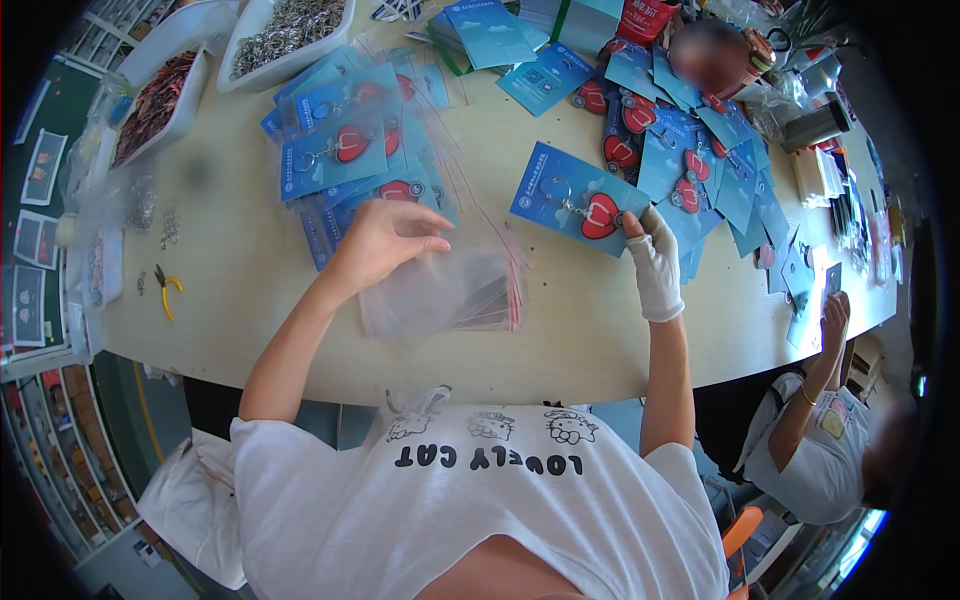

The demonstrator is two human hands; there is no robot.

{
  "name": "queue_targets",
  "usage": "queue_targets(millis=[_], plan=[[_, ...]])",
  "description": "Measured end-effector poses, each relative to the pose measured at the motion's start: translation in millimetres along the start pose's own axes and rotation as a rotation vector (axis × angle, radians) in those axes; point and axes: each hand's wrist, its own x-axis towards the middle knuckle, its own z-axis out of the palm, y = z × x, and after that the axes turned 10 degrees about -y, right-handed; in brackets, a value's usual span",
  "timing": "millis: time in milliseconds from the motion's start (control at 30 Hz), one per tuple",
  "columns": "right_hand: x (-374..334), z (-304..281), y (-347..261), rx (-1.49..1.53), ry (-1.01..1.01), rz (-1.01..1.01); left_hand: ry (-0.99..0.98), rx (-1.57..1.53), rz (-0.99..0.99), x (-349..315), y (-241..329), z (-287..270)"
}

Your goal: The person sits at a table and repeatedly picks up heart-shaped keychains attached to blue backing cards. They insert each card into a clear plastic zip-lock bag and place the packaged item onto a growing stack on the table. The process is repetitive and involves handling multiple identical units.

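Observation:
My right hand [656,262], in a white glove that leaves fingertips bare, grips the right end of a blue card [545,205]. Attached to that card is a keychain with a red heart charm [602,215] and a metal ring. My left hand [385,243] is above a stack of clear plastic bags [430,298], thumb and fingers curved and apart, with nothing visible between them. Just beyond it lies a pile of blue keychain cards in clear bags [330,160].
Loose keychain cards [690,165] heap up at the right. Yellow-handled pliers [170,290] lie at the left. White trays hold metal rings [295,35] and dark red pieces [155,105] at the back left. At the right, another person [815,435] handles a card.

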Motion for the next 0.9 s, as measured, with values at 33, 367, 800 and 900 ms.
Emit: queue_targets(millis=[33,367,800,900], plan=[[1,-1,0,0.015,0.006,-0.006,-0.015,-0.031,-0.017,2,0,-1],[10,0,-19,-0.01,-0.205,-0.036,-0.116,-0.266,-0.116,11,12,4],[24,-21,-34,-0.129,-0.251,0.003,-0.182,-0.313,-0.119,19,13,6],[21,-20,-36,-0.126,-0.305,0.052,-0.192,-0.368,-0.107,19,12,6]])
